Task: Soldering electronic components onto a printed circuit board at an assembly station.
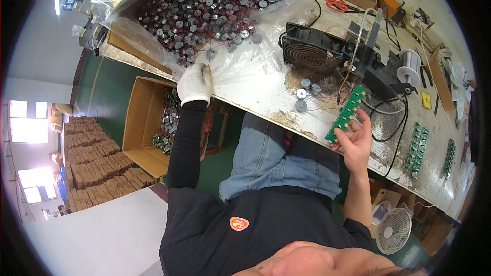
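My right hand (354, 140) is bare and grips a long green circuit board strip (348, 111) by its lower end, over the bench's front edge. On the left, my left hand (195, 84), in a white glove, rests at the near side of a large heap of small round silver parts with thin red wires (204, 10). Its fingers are curled together, and what they hold, if anything, is hidden. One loose round part (211, 54) lies just beyond the fingertips. Several more round parts (300, 105) lie on the bench between my hands.
A black fan (313, 51) and a stand with a solder wire spool (409, 66) are beyond my right hand. More green boards (417, 151) lie to the right. An open cardboard box (138, 117) stands below on the left. Black cables (404, 122) loop near the bench edge.
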Available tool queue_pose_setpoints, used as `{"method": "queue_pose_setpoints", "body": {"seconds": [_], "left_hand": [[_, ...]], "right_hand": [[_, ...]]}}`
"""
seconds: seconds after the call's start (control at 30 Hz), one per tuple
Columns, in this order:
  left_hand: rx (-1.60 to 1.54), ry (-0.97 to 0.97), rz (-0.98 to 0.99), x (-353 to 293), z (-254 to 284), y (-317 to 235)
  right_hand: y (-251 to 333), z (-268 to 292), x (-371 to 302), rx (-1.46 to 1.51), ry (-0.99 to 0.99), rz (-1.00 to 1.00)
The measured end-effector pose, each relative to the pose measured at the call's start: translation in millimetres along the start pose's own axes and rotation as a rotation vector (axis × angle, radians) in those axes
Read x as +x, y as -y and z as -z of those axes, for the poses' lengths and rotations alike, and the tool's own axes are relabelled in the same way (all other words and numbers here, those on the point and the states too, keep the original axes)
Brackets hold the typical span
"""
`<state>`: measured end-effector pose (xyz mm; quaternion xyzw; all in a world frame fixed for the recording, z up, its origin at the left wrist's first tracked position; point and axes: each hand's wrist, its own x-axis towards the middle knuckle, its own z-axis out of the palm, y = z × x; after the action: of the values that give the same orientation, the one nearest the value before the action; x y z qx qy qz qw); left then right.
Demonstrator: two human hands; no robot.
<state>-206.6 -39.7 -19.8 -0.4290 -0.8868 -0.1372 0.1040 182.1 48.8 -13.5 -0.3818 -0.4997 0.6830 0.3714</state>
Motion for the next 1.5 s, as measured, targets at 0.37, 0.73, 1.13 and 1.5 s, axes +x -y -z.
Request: {"method": "queue_pose_setpoints", "body": {"seconds": [0.37,0.73,1.13,1.5], "left_hand": [[-0.252,0.003,-0.011,-13.4,37.8,-26.8],[-0.507,-0.568,-0.015,-45.4,37.5,-38.2],[-0.055,0.157,0.034,12.0,10.2,-64.8],[-1.281,0.248,0.320,-0.9,7.9,-63.8]], "right_hand": [[-1.8,1.3,-0.2,-0.022,-0.009,0.001],[-0.7,0.9,-0.3,0.010,-0.018,-0.007],[-0.3,0.1,-1.9,-0.011,-0.008,-0.002],[-3.0,3.5,0.6,-0.008,-0.003,-0.015]]}}
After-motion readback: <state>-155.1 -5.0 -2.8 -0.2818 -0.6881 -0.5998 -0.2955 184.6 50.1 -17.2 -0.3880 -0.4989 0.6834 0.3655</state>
